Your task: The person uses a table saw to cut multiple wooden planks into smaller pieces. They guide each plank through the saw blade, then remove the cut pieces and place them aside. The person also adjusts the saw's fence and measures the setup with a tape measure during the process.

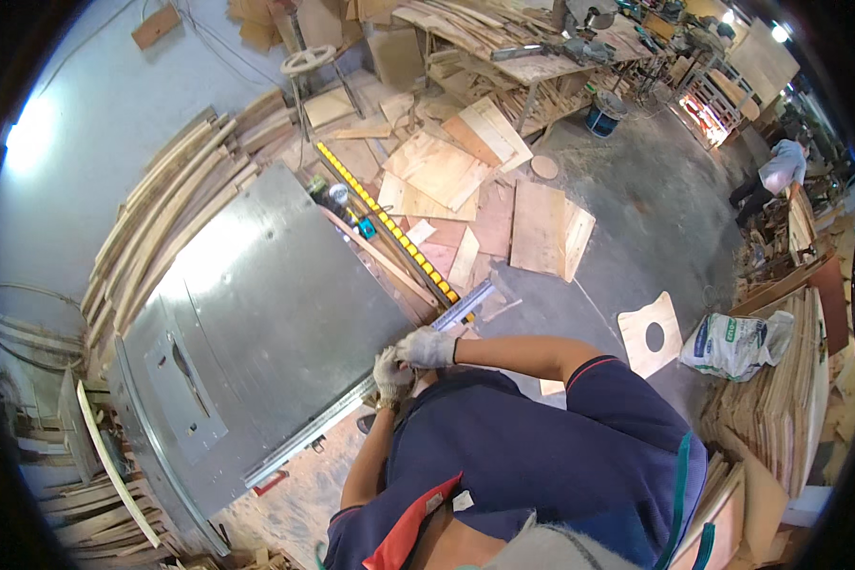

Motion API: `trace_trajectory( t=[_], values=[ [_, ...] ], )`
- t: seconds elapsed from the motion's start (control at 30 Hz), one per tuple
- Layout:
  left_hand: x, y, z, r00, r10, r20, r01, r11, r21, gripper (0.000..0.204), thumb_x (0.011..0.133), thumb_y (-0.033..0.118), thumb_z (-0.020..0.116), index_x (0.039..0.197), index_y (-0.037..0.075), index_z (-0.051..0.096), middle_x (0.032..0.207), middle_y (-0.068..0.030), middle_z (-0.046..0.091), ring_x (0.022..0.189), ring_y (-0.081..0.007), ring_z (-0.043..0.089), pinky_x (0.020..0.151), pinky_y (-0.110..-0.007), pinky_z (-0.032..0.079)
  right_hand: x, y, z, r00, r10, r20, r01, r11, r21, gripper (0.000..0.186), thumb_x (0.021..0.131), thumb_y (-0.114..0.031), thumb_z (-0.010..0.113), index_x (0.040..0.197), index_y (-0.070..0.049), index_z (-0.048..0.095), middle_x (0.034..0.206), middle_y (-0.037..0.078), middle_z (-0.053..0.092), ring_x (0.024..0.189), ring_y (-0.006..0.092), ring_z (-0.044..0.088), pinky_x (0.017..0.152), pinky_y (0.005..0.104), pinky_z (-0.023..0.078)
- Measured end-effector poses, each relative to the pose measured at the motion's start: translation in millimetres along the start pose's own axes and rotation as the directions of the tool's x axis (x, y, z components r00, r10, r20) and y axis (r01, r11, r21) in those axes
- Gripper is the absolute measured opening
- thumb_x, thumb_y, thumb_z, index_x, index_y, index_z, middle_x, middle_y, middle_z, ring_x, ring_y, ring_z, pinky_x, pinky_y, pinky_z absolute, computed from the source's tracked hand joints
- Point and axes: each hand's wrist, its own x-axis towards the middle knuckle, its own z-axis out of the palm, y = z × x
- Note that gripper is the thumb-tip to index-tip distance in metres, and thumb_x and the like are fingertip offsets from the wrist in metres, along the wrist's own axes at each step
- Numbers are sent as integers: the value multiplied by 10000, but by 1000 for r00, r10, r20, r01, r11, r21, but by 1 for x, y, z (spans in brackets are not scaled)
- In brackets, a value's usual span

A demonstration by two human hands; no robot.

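Note:
My left hand [392, 376] and my right hand [426, 349], both in whitish knit work gloves, meet at the front edge of a metal-topped table saw [285, 294]. Their fingers are curled and pressed close together; anything between them is hidden or too small to name. A silver rail [309, 433] runs along the saw's edge beside my left hand, and another length of it [463, 306] sticks out past my right hand. At the far left of the top, a blade slot [189, 378] is cut into a plate.
A strip with yellow rollers [387, 220] lines the saw's far right side. Plywood sheets [437, 169] lie on the floor beyond. Curved wooden strips [161, 204] lean against the wall. To the right are a white sack [737, 344] and stacked boards [779, 408]. Another person [779, 171] bends over farther off.

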Motion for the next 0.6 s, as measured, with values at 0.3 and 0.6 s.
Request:
trace_trajectory(
  t=[0.3,0.6],
  values=[
    [-95,20,-98,695,-556,-456,413,828,-380,478,809,-1,647,1287,-12,643,1134,-167,695,1075,-317,659,967,-417,521,-11,5,41,983,-5,-183,34,987,156,269,927,-376,633,1022,-125,636,980,92,679,859,326,729,701,466,594],
    [-300,27,-141,-50,-669,-741,983,100,-157,575,890,94,657,1423,-67,516,1419,-254,576,1243,-374,609,1048,-462,498,-14,-10,56,932,128,-339,-46,970,239,250,960,-375,631,1002,-128,627,943,70,665,820,293,714,683,429,572]
  ],
)
